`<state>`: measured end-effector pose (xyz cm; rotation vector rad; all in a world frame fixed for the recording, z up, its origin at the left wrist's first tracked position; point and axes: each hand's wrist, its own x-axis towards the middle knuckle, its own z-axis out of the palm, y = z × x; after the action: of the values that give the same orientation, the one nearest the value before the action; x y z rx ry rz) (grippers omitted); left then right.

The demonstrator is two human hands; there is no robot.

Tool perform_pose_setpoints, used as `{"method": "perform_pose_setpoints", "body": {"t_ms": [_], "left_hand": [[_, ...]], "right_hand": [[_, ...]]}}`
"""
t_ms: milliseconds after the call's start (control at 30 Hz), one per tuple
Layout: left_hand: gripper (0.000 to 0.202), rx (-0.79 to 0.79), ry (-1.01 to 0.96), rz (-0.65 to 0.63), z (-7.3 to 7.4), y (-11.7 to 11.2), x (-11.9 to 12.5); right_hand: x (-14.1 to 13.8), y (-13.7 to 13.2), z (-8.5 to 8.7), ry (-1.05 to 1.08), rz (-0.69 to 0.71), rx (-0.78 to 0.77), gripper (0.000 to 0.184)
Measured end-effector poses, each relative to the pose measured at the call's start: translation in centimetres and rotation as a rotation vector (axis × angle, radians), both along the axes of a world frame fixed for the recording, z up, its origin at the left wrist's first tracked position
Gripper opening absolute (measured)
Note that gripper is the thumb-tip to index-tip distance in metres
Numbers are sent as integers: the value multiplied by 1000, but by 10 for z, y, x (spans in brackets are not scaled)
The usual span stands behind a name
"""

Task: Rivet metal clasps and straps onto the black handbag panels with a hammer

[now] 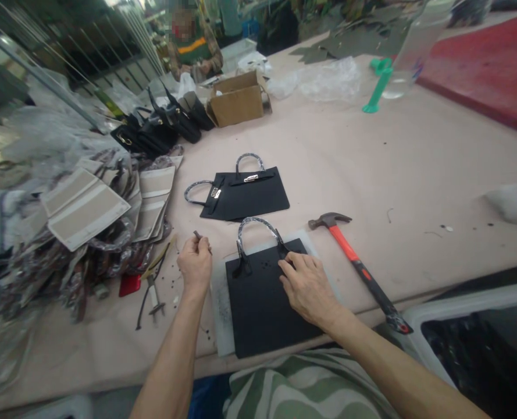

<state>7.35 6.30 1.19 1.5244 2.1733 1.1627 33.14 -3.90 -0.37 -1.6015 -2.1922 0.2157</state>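
A black bag panel [271, 308] lies on a pale board [223, 326] at the table's front edge. Its handle [258, 221], wrapped in clear film, arches from the far edge, and small holes show between the handle tabs. My right hand [304, 282] rests on the panel with bent, slightly parted fingertips by the right handle tab. To the left of the panel, my left hand [195, 262] is closed round a short dark rod [198, 235], its tip poking out above the fingers. The rod's kind cannot be made out. A claw hammer [345, 244] with a red and black grip lies to the right.
Two black handled panels [253, 198] with metal fittings lie beyond. At left are piled film-wrapped pieces [88, 209] and cutting pliers [153, 297]. Finished black bags [153, 128], a cardboard box [238, 102] and a co-worker [195, 52] are farther back. A lidless bin [424, 314] stands right.
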Motion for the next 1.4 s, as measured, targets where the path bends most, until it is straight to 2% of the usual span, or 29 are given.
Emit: {"method": "perform_pose_setpoints", "body": {"t_ms": [67,133,233,333,467,667,800,967,1067,1133,1200,1267,1333,1400], "left_hand": [[29,-64,193,5,-11,1,-9],[35,-34,292,-51,-22,-5,-6],[33,52,292,-223,-33,-19,18],[28,36,273,-351,-37,-32,44],[25,-73,335,-341,-38,-38,59],[28,-265,410,-277,-28,-28,62],[31,-328,425,-194,-23,-23,70],[25,-249,418,-185,-10,-30,78],[21,-124,412,-160,8,-41,80],[19,-84,401,-163,23,-52,78],[19,-84,367,-183,35,-64,72],[20,-79,300,-175,41,-73,58],[21,-57,206,-80,42,-82,32],[22,-23,90,68,40,-96,-2]], "right_hand": [[0,0,-1,7,4,-2,20],[0,0,-2,16,6,0,21],[1,-1,-4,25,5,14,23],[2,-1,-6,24,-2,47,26],[2,1,-9,9,-9,73,25],[3,1,-13,56,-9,103,22],[6,0,-16,140,-80,169,16],[12,6,-25,262,-262,253,21],[17,10,-27,415,-320,245,26],[20,8,-22,548,-338,178,29],[25,5,-16,633,-369,59,34],[31,6,-12,626,-403,-54,37],[40,13,-15,574,-417,-119,37],[49,21,-23,511,-307,-110,33]]}}
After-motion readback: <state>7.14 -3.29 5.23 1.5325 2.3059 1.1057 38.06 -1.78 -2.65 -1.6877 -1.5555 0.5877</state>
